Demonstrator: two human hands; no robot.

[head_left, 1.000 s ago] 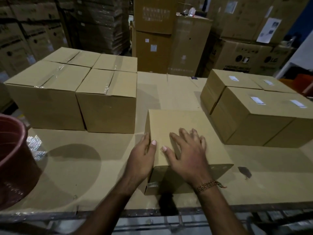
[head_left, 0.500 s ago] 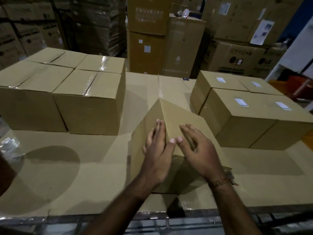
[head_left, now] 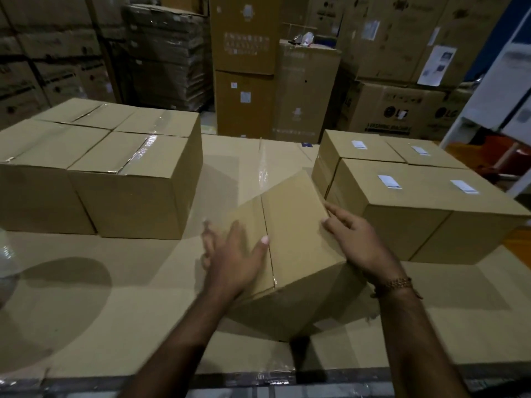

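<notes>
A plain cardboard box (head_left: 296, 225) stands tilted at the middle of the cardboard-covered table (head_left: 100, 311), its seamed face turned up toward me. My left hand (head_left: 232, 259) lies flat on the left half of that face, fingers spread and blurred, thumb at the seam. My right hand (head_left: 356, 242) touches the box's right edge with straight fingers, the index finger pointing up along it. A beaded bracelet is on my right wrist.
Taped boxes (head_left: 120, 173) are grouped at the left of the table, and labelled boxes (head_left: 416, 196) at the right, close to the tilted box. Tall stacked cartons (head_left: 244, 67) fill the background. The table's metal front edge (head_left: 258, 380) runs below my arms.
The box has been rolled over from lying flat to tilted with its seamed face up. My hands, close together before, have spread apart to the box's left face and right edge.
</notes>
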